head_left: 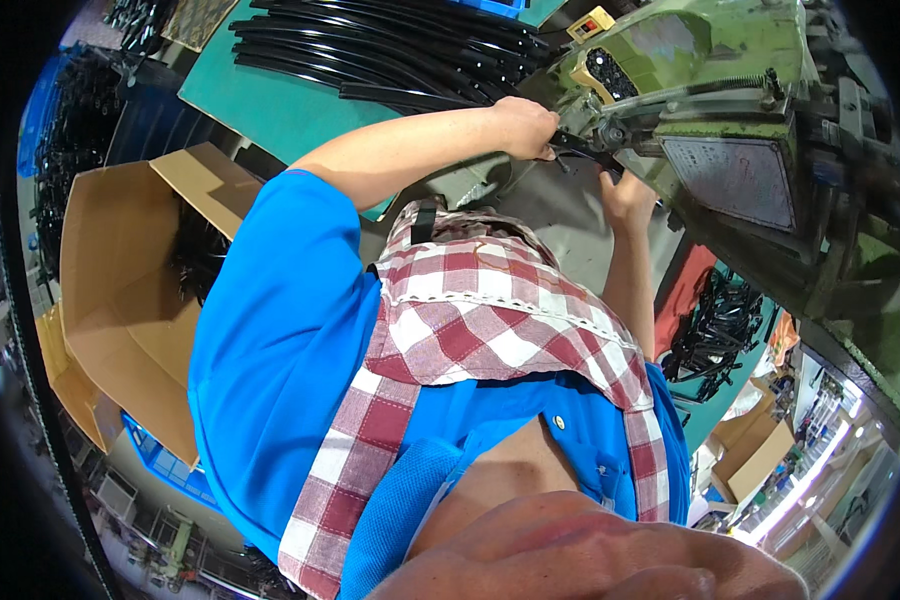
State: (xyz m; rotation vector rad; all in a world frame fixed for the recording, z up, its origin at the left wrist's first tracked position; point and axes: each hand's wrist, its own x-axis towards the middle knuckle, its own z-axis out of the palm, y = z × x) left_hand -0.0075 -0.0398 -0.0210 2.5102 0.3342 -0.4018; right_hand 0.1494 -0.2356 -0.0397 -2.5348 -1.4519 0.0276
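Note:
My left hand (525,128) is closed round a glossy black tube at the front of a green machine (710,50). A dark stretch of the black tube (588,150) shows between my two hands, beside the machine's metal tooling (612,130). My right hand (630,203) grips the same dark piece further right, its thumb and fingers bent about it. Whether the tube touches the tooling is too small to tell. Left of my left hand, many more black tubes (370,45) lie in a pile on a green table (260,110).
A cardboard box (120,260) with dark parts stands at my left, above a blue crate (160,460). On the right, small black parts (720,325) lie on a green surface near another carton (755,450). A yellow switch box (591,24) sits by the machine.

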